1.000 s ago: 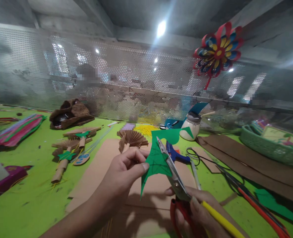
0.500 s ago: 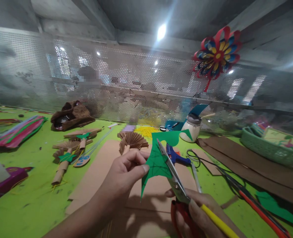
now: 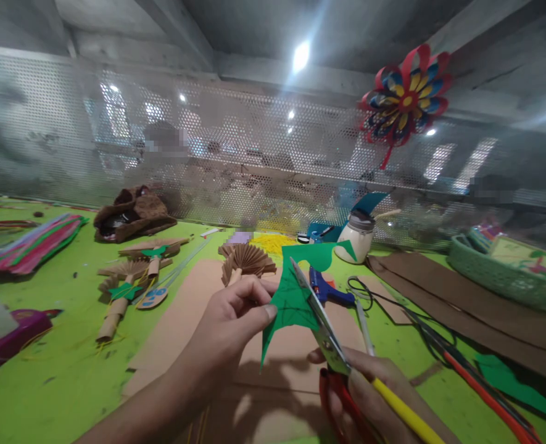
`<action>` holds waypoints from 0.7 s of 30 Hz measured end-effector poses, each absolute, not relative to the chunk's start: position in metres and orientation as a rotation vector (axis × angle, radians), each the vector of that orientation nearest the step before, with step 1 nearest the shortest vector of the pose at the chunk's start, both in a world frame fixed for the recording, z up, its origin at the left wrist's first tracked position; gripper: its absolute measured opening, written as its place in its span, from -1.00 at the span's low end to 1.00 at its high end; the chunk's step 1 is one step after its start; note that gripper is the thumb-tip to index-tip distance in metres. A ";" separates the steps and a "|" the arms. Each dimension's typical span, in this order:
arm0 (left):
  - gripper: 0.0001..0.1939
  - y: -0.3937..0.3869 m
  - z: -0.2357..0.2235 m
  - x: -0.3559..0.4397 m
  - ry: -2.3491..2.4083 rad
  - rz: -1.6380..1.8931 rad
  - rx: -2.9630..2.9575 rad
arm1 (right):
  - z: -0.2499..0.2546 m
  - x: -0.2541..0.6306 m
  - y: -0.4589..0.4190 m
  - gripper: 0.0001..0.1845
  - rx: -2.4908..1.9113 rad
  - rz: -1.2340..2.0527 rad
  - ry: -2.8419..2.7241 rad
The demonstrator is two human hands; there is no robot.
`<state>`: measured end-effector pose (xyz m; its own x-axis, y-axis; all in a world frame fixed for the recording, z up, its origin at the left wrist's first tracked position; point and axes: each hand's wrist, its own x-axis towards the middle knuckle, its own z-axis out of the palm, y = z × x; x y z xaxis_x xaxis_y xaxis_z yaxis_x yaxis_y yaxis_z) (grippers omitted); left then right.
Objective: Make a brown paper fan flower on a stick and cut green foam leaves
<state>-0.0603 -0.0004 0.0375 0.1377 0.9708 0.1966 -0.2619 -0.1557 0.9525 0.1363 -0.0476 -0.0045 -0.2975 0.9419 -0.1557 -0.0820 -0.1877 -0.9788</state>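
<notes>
Between thumb and fingers, my left hand (image 3: pixel 238 320) pinches a piece of green paper (image 3: pixel 293 302) with dark drawn lines and a jagged, partly cut outline. My right hand (image 3: pixel 369 388) grips red-handled scissors (image 3: pixel 330 348), whose blades lie across the paper's right side. A yellow pencil-like stick (image 3: pixel 406 410) also sticks out of my right hand. Below both hands lie sheets of brown cardboard (image 3: pixel 180 320). A pleated brown paper fan (image 3: pixel 249 262) rests just beyond my left hand, and a blue glue gun (image 3: pixel 330 290) lies behind the blades.
On the left are paper figures (image 3: pixel 119 302) with green collars and a purple device (image 3: pixel 13 339). A white jar (image 3: pixel 356 237), brown paper strips (image 3: pixel 462 296), a green basket (image 3: pixel 508 271) and a red-and-black tool (image 3: pixel 480 388) are on the right. A perforated metal screen (image 3: pixel 254 135) stands behind.
The scissor blades have come slightly closer together on the green paper. My left hand keeps its pinch in nearly the same place.
</notes>
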 end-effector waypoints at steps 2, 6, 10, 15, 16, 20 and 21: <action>-0.84 -0.001 0.038 -0.060 0.822 1.320 1.229 | -0.005 0.136 -0.047 -0.32 -1.084 1.602 -1.254; -0.84 -0.003 0.040 -0.059 0.846 1.345 1.225 | -0.005 0.136 -0.048 -0.32 -1.085 1.542 -1.291; -0.84 -0.003 0.040 -0.059 0.820 1.344 1.223 | -0.006 0.138 -0.047 -0.31 -1.110 1.532 -1.316; -0.86 -0.002 0.039 -0.060 0.814 1.318 1.231 | -0.008 0.140 -0.046 -0.31 -1.120 1.511 -1.368; -0.86 -0.002 0.040 -0.060 0.816 1.316 1.230 | -0.008 0.140 -0.046 -0.31 -1.129 1.506 -1.374; -0.85 -0.003 0.041 -0.059 0.820 1.329 1.216 | -0.008 0.141 -0.046 -0.32 -1.146 1.459 -1.421; -0.85 -0.003 0.041 -0.059 0.826 1.328 1.217 | -0.008 0.142 -0.046 -0.33 -1.150 1.452 -1.431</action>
